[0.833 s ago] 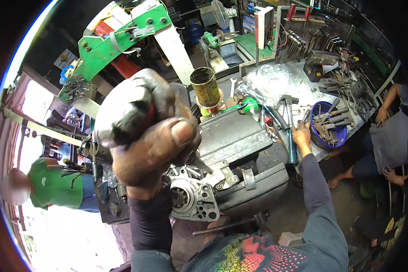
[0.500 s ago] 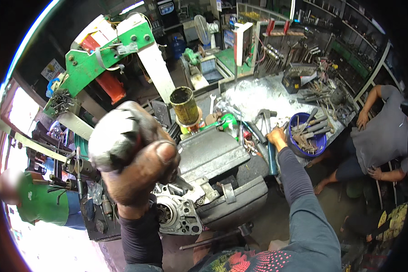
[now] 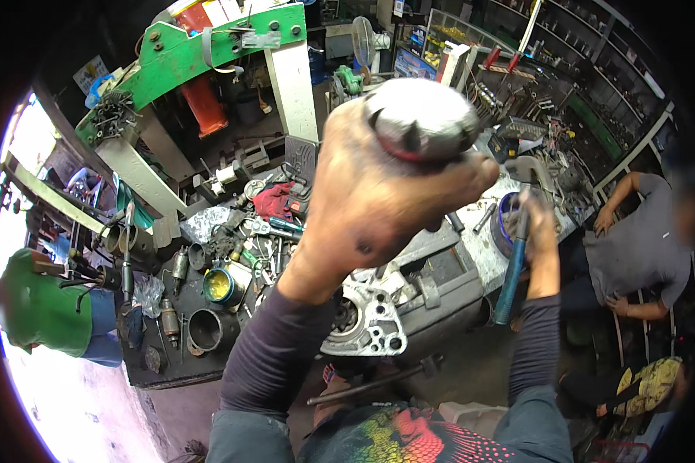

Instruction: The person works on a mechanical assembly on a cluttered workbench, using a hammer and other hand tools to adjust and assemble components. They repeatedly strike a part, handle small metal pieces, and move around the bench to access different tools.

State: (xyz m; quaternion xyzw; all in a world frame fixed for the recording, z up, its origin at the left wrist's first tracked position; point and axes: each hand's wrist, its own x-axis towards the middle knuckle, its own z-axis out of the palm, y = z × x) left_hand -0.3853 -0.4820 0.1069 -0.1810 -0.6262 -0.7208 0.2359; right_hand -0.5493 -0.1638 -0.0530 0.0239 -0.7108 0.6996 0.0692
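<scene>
My left hand [image 3: 363,208] is raised close to the camera, fingers wrapped round a silvery, rounded metal piece with notches along its edge [image 3: 428,116]. Its underside and most of my fingers are hidden. My right hand [image 3: 544,231], somewhat blurred, grips a hammer [image 3: 510,285] by its blue handle, with the metal head up, in front of the purple-blue tub [image 3: 504,231]. Below my left hand, a cast metal housing [image 3: 378,328] with round holes sits against the large black vise [image 3: 432,282], partly covered by my wrist.
On the dark bench at left lie a yellow-filled tin [image 3: 218,285], a metal cylinder [image 3: 208,328], a red cloth [image 3: 274,201] and many loose tools. A green-and-white press frame [image 3: 232,46] stands behind. One person in green [image 3: 42,301] is at left, another in grey [image 3: 645,231] at right.
My right hand has lifted the hammer off the bench beside the tub and moved right. My left hand has moved right with the metal piece, uncovering the left bench.
</scene>
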